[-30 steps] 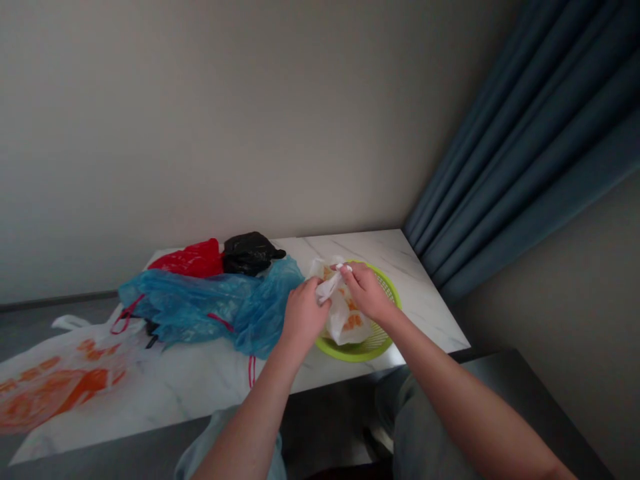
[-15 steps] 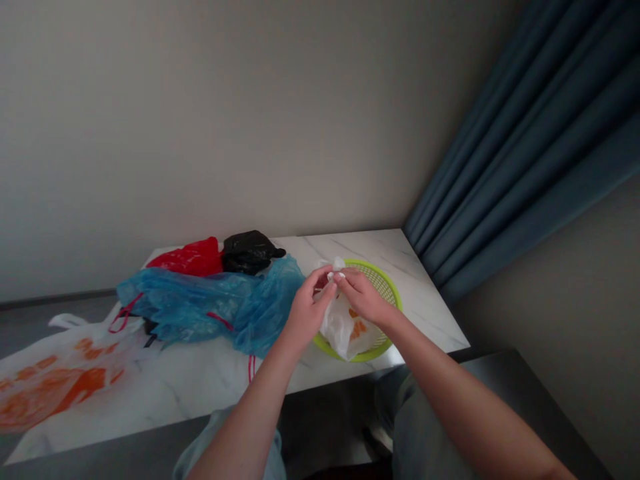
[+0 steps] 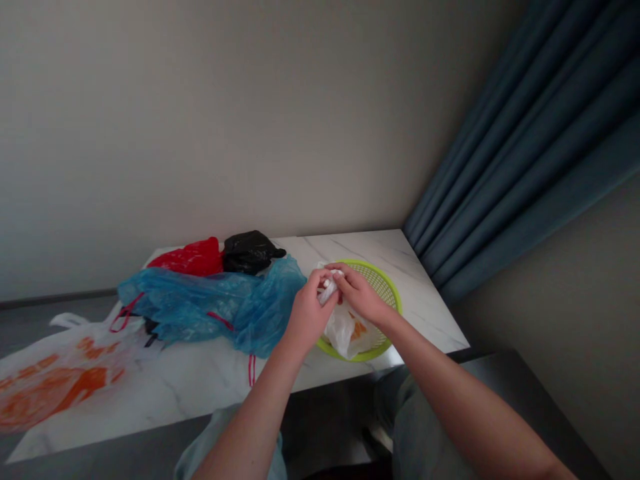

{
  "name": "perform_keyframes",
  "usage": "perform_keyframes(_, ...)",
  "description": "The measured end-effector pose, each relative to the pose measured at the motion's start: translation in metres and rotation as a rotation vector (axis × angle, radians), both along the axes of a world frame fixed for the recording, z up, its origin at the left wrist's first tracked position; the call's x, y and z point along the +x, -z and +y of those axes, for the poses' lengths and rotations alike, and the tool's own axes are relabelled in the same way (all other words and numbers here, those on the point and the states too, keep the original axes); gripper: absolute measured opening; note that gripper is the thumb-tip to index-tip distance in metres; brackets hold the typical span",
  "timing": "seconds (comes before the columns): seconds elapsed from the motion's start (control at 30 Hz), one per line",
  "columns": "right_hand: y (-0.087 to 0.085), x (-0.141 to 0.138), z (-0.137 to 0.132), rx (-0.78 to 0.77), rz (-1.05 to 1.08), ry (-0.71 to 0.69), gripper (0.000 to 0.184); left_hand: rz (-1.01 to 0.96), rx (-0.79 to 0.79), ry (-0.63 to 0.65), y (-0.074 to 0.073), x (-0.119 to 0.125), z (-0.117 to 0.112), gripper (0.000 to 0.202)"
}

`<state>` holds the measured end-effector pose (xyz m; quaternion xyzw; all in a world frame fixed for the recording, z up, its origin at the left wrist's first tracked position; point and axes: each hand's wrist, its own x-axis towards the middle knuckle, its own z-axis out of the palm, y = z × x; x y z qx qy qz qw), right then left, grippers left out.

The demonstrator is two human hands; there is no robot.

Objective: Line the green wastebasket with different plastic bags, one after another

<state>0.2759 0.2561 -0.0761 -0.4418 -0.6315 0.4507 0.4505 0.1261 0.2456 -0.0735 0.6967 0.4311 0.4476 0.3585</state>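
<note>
Both my hands meet over a lime-green plastic basket (image 3: 387, 283) on the white marble table. My left hand (image 3: 306, 313) and my right hand (image 3: 361, 295) are closed on the top of a white plastic bag with orange print (image 3: 345, 328), pinching its bunched handles between the fingertips. The body of the bag hangs down into the basket. A crumpled blue plastic bag (image 3: 210, 307) with red drawstrings lies just left of my left hand.
A red bag (image 3: 193, 259) and a black bag (image 3: 249, 251) sit behind the blue one near the wall. A large white bag with orange print (image 3: 55, 380) lies flat at the table's left end. Blue curtains (image 3: 530, 140) hang at the right.
The white bag has been gathered tighter. My hands have drawn closer together at its top, and the bag's body now hangs lower into the basket.
</note>
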Motion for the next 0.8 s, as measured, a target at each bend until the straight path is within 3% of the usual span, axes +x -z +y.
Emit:
perform_keyframes(0.17,-0.005,0.004,-0.006,0.033,-0.069,-0.015,0.033,0.087,0.015,-0.011,0.002,-0.005,0.003,0.012)
perform_keyframes(0.3,-0.008,0.012,-0.011,0.031,-0.138,-0.120,0.028,0.155,0.021,-0.042,0.000,-0.010,0.005,0.008)
perform_keyframes(0.47,-0.010,0.023,-0.012,0.246,-0.397,-0.063,0.030,0.153,0.005,-0.109,0.001,-0.013,0.008,0.012)
perform_keyframes(0.57,-0.012,0.027,-0.009,0.376,-0.551,-0.061,0.017,0.119,-0.015,-0.081,0.004,-0.013,0.011,0.015)
perform_keyframes(0.7,-0.013,0.027,-0.005,0.506,-0.639,-0.050,0.019,0.066,-0.132,0.003,0.005,-0.013,0.015,0.019)
perform_keyframes(0.8,-0.011,0.027,-0.004,0.555,-0.636,0.026,0.018,-0.052,-0.342,0.096,0.004,-0.013,0.015,0.018)
